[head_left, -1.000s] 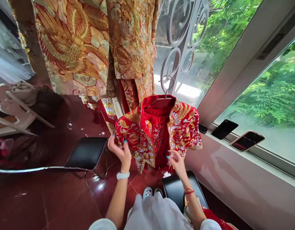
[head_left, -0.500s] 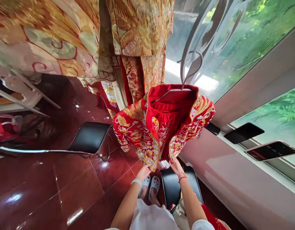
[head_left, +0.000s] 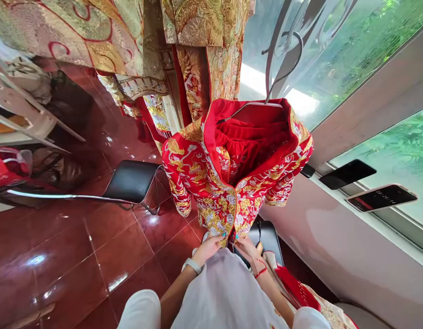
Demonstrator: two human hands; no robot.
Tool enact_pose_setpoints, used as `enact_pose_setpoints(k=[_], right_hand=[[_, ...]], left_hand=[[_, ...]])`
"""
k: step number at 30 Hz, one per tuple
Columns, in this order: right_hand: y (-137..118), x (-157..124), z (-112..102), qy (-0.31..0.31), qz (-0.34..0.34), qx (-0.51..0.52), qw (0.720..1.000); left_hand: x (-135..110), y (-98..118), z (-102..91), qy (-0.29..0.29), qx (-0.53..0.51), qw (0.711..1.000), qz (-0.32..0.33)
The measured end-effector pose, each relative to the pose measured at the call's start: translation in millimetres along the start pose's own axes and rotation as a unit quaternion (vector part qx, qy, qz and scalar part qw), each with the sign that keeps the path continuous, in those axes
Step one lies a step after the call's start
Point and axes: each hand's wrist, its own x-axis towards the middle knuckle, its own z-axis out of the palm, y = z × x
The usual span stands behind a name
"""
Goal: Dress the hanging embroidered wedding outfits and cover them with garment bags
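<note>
A red jacket (head_left: 194, 169) with gold and silver embroidery hangs from a metal hanger (head_left: 276, 82) in front of me. Inside its wide collar shows a gathered red garment (head_left: 237, 148). At the jacket's lower front, my left hand (head_left: 209, 246) pinches the hem edge on the left. My right hand (head_left: 246, 249) grips the opposite front edge close by. The two front edges meet near the bottom, while the collar stands apart above. Fingertips of both hands are partly hidden by the fabric.
Gold embroidered garments (head_left: 211, 27) hang behind the jacket. A black chair (head_left: 131, 180) stands left, another black seat (head_left: 266, 233) below right. Two phones (head_left: 348, 173) rest on the window ledge at right. Red and beige cloth (head_left: 300, 292) lies by my right arm.
Both hands have come together, bringing the jacket's two front edges from apart to meeting at the bottom. The view has shifted, and the jacket appears nearer.
</note>
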Motion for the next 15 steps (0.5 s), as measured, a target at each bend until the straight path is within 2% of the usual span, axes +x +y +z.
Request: enact_pose_setpoints(k=[3,6,9,15], right_hand=[[3,-17,12,0.003,-0.006,0.014,1.000],[7,-22,22,0.044,-0.038,0.018,0.998],[12,-19,26,0.074,-0.054,0.027,0.995],[18,-14,24,0.084,-0.046,0.061,0.994]], left_hand=[[-6,2,16.7,-0.027,0.009,1.000,0.012],[-8,4,27.7,-0.021,0.012,0.999,0.038],[-8,4,29.7,-0.011,0.014,0.998,0.059],[-8,0,24.7,0.007,0.022,0.997,0.073]])
